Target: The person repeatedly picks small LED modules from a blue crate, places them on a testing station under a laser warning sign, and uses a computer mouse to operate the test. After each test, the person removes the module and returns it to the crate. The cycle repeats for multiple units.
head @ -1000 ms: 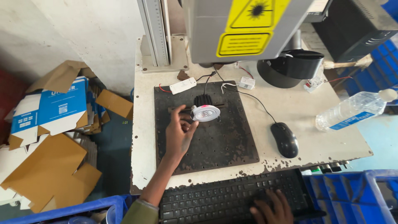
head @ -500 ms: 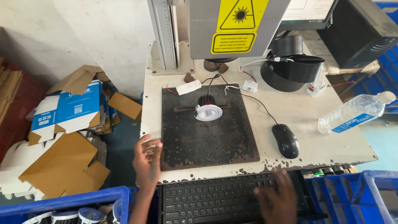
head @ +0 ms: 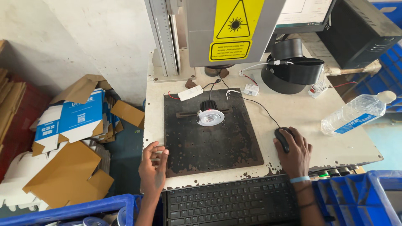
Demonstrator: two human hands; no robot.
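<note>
A round white spotlight with a black finned back [head: 210, 116] lies on a dark rusty perforated metal plate [head: 209, 146] under a grey laser machine head with a yellow warning label [head: 228, 29]. My left hand [head: 153, 166] hovers at the plate's front left corner, fingers apart, holding nothing. My right hand [head: 295, 151] rests on a black computer mouse [head: 282, 138] to the right of the plate. A black keyboard [head: 232, 201] sits at the table's front edge between my arms.
A plastic water bottle [head: 356, 113] lies at the table's right. A black round lamp housing [head: 293, 69] and small white driver boxes [head: 190, 93] sit behind the plate. Blue crates [head: 360, 196] stand at the front right, cardboard pieces [head: 67, 138] on the floor at left.
My left hand drew back from the spotlight to the plate's front left corner. My right hand left the keyboard and now covers the mouse.
</note>
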